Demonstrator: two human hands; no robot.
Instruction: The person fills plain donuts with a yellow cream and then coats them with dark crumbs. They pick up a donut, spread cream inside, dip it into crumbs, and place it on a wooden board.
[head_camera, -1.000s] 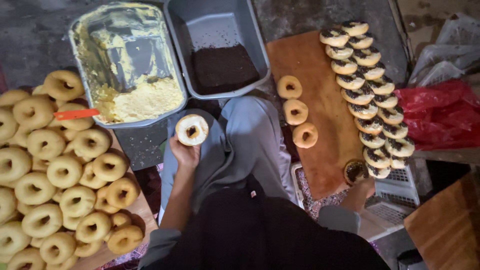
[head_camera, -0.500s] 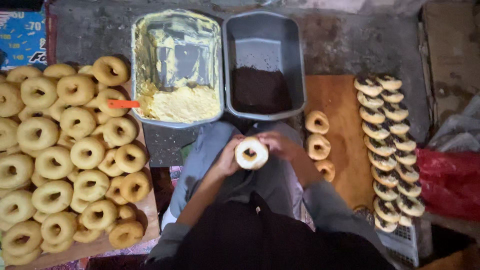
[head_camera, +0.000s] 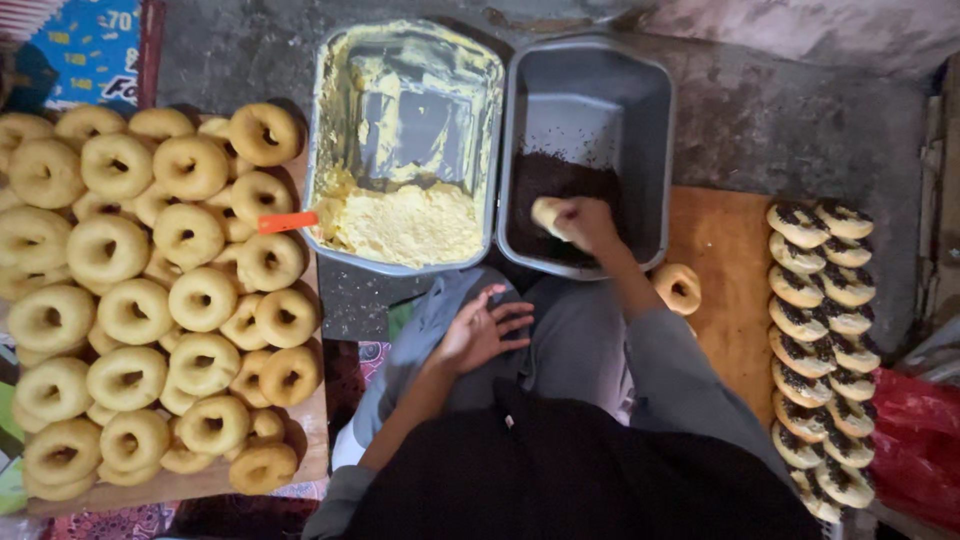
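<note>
Right hand (head_camera: 588, 222) down inside the grey tub (head_camera: 590, 95), fingers curled round a pale doughnut (head_camera: 548, 215), pressing it into the dark sprinkles (head_camera: 545, 178) heaped at the near end of that tub. Doughnut gripped from its right side, only its left edge showing past the knuckles (face against the sprinkles not visible from here). Left hand (head_camera: 480, 328) resting flat on the grey-trousered knee, fingers spread wide, holding nothing.

Just left of the sprinkle tub, touching it wall to wall, a second tub (head_camera: 330, 90) smeared with yellow cream (head_camera: 400, 222), most of it banked at the near end. Orange handle (head_camera: 286, 222) poking out over that tub's left rim, its business end buried in the cream.

Far left, a wooden board (head_camera: 180, 485) piled with plain ring doughnuts (head_camera: 130, 310), stacked in overlapping layers. To the right, another wooden board (head_camera: 715, 230): one plain doughnut (head_camera: 677, 288) lying just beside the right forearm, and further right two close rows of finished, sprinkle-topped doughnuts (head_camera: 815, 320) running down the board's edge. Red plastic bag (head_camera: 915, 440) at the lower right corner, beside those rows.
</note>
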